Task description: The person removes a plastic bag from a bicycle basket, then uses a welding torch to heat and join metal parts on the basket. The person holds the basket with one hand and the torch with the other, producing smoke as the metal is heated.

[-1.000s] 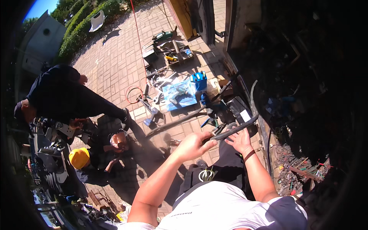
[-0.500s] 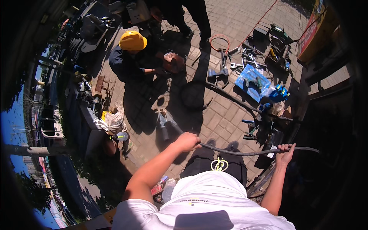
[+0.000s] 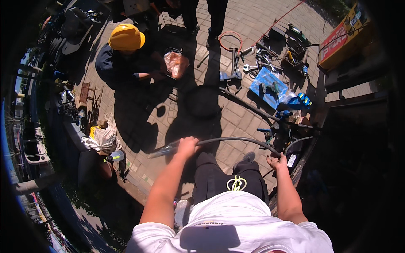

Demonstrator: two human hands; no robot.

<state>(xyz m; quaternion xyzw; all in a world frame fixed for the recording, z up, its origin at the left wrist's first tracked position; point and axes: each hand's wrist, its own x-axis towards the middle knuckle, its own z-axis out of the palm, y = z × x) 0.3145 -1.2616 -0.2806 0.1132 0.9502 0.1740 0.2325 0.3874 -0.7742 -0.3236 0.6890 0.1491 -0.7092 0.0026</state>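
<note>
- The brick paving (image 3: 236,122) spreads under everything, part sunlit, part in deep shadow.
- The wearer's white shirt (image 3: 236,211) fills the lower middle, above black trousers (image 3: 211,179) with a pale looped drawstring (image 3: 236,184).
- At upper left, a crouching co-worker in dark clothes (image 3: 110,67) wears a yellow helmet (image 3: 126,38); farther back, another person's dark-trousered legs (image 3: 217,19) stand on the paving.
- A yellow and red box-like body (image 3: 337,42) is at upper right.
- The long black cable (image 3: 232,139) arcs in front of the wearer's waist, raised across both hands. Its left end is greyer and hard to make out; another curved length shows past the right hand, and whether it belongs to the same cable cannot be told.
- A dark pipe (image 3: 249,105) lies slantwise on the paving beyond it.
- A blue sheet (image 3: 266,75) carries a power drill (image 3: 271,87).
- An orange-tinted bag (image 3: 176,65) is just beside the co-worker's hands.
- The left hand (image 3: 187,147) is wrapped around the cable.
- The right hand (image 3: 276,161) has bent fingers against the cable; whether they grip it cannot be told.
- A metal wrench (image 3: 249,67) lies near the sheet.
</note>
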